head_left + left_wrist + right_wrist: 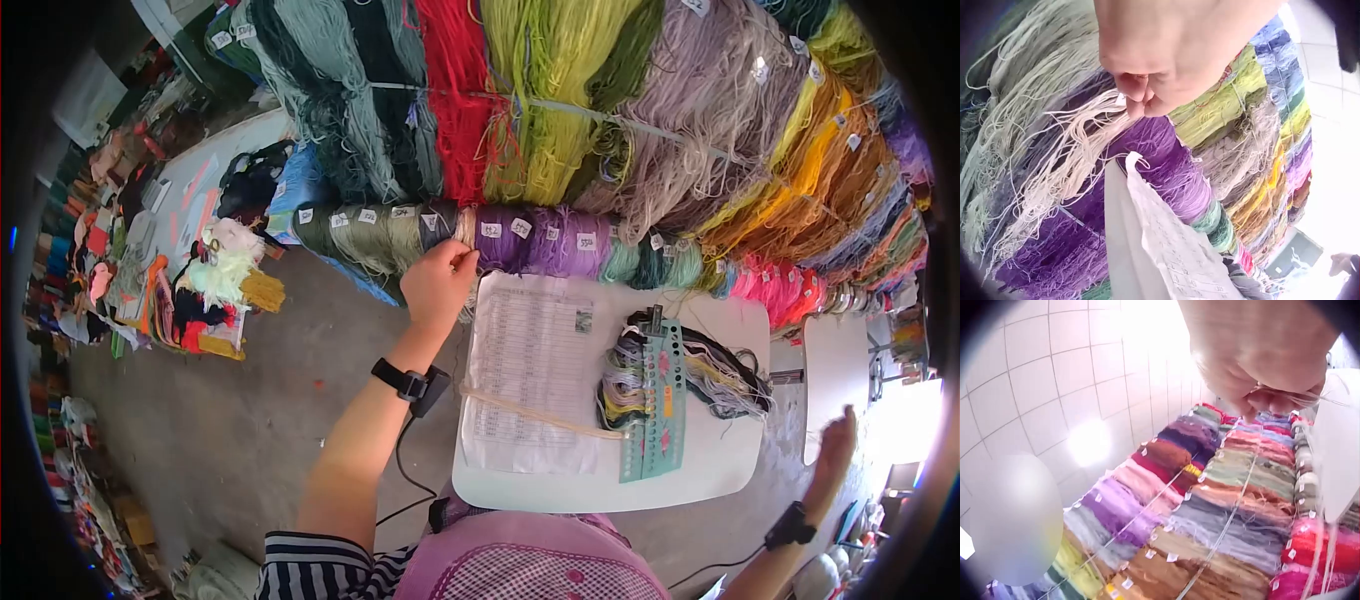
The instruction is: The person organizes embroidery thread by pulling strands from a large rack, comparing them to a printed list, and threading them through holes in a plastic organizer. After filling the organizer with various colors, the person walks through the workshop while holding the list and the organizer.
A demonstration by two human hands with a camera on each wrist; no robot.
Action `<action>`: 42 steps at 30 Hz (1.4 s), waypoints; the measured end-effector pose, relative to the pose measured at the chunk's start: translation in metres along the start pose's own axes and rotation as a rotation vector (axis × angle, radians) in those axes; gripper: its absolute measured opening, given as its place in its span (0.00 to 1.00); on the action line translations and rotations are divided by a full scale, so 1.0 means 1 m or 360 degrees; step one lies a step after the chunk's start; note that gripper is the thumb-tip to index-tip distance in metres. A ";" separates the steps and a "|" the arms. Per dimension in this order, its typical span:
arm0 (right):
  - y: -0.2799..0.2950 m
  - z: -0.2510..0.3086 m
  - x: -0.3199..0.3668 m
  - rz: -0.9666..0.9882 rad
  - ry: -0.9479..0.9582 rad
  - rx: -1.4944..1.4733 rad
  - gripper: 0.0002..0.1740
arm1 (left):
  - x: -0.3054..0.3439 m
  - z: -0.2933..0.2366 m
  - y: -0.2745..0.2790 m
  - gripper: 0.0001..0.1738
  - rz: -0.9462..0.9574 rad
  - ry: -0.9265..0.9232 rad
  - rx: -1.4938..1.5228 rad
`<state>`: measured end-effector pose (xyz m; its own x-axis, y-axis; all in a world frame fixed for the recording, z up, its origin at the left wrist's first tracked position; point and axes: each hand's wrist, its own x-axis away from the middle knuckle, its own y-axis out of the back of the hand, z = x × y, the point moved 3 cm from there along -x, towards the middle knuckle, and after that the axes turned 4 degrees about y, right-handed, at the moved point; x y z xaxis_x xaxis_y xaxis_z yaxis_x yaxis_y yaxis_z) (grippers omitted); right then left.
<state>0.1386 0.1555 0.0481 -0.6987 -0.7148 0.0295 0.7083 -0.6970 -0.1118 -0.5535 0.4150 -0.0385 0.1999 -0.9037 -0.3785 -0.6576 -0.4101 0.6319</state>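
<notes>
My left hand [440, 290] is at the yarn rack; its curled fingers pinch the cream yarn [466, 222] between dark grey and purple skeins [515, 228]. In the left wrist view the cream yarn [1075, 153] fans down from beneath the left hand [1166, 56]. Off to the right of the board, my right hand [836, 445] is raised; in the right wrist view pale strands [1300, 397] run through the curled fingers of the right hand [1260, 356]. A printed sheet [535, 380] lies on the white board [700, 492], with a pale strand [540, 418] across it.
A green perforated card [655, 400] holding dark, grey and yellow threads [622, 375] lies on the board's right half. Labelled skeins [570, 110] hang in front and to the right. At the left, a table [185, 190] carries loose yarn [228, 265]. A cable [405, 470] hangs from my left wrist.
</notes>
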 end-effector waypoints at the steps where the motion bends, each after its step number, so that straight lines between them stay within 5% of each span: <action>1: -0.060 -0.010 0.023 -0.0223 -0.0026 0.0000 0.07 | 0.000 0.003 0.002 0.05 0.0081 0.0074 0.0045; 3: -0.138 -0.035 0.054 -0.0031 -0.0143 -0.0193 0.09 | 0.001 0.002 0.014 0.06 0.0164 0.0076 0.0186; 4: -0.159 -0.046 0.062 0.0507 -0.0362 -0.0567 0.14 | 0.003 0.003 0.018 0.06 0.0245 0.0083 0.0327; 7: -0.272 -0.044 0.122 0.1089 -0.0640 -0.0943 0.40 | 0.012 0.019 0.020 0.06 0.0275 0.0029 0.0684; 8: -0.299 -0.048 0.134 0.1193 -0.0817 -0.0916 0.38 | 0.015 0.017 0.025 0.06 0.0277 0.0030 0.0682; 10: -0.342 -0.062 0.149 0.1317 -0.1056 -0.0690 0.24 | 0.026 0.010 0.033 0.05 0.0693 0.0563 0.1237; 13: -0.407 -0.075 0.180 0.1556 -0.1081 -0.0126 0.17 | 0.044 -0.017 0.046 0.06 0.0829 0.0629 0.1338; 16: -0.466 -0.096 0.207 0.1548 -0.1124 0.0054 0.15 | 0.060 -0.034 0.052 0.06 0.0783 0.0261 0.0730; 20: -0.514 -0.145 0.213 0.1825 -0.1131 -0.0108 0.13 | 0.065 -0.042 0.052 0.06 0.0847 0.0247 0.0669; 24: -0.521 -0.140 0.213 0.1746 -0.1100 -0.0211 0.13 | 0.052 -0.021 0.050 0.08 0.0478 0.0483 0.0596; 27: -0.519 -0.137 0.213 0.1779 -0.1015 -0.0047 0.13 | 0.034 -0.012 0.042 0.11 0.0432 0.0832 0.1326; 29: -0.519 -0.136 0.214 0.1779 -0.1003 -0.0026 0.13 | 0.029 -0.018 0.034 0.13 0.0905 0.1077 0.1699; 42: -0.493 -0.108 0.205 0.1883 -0.0794 0.0115 0.11 | 0.016 0.035 -0.015 0.13 0.0912 0.0783 0.1347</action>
<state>-0.3645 0.3591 0.0018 0.4574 -0.8305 0.3178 0.8832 0.3825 -0.2714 -0.5653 0.4109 -0.0777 -0.1478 -0.9584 0.2442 -0.9866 0.1255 -0.1047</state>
